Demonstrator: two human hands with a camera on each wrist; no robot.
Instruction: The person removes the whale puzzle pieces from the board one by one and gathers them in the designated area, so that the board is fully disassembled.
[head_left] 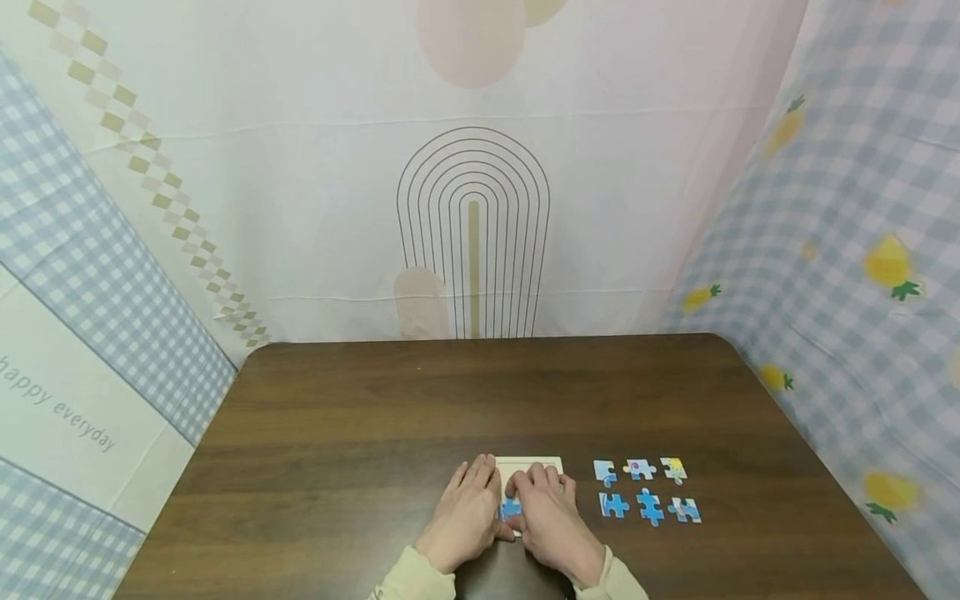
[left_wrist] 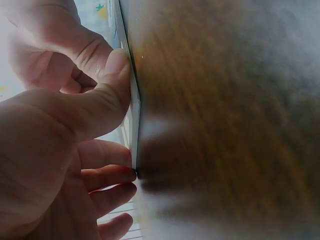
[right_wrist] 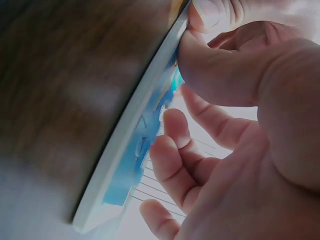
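Observation:
A shallow pale puzzle tray [head_left: 528, 460] lies on the table between both hands, with blue puzzle pieces [head_left: 510, 508] inside it. My left hand [head_left: 467, 510] holds the tray at its left side: the fingers lie along that edge and the thumb [left_wrist: 117, 65] presses at the near edge. My right hand [head_left: 551, 518] reaches over the tray with bent, spread fingers [right_wrist: 165, 150], the fingertips right at the blue pieces. In the right wrist view its thumb is down at the near rim beside the left thumb. The right hand hides much of the tray's inside.
Right of the tray, several loose puzzle pieces lie in two rows, among them a blue one [head_left: 649, 506] and a yellowish one [head_left: 673, 469]. The brown wooden table [head_left: 337, 417] meets a patterned cloth [head_left: 337, 208] at the back; checked cloths hang at both sides.

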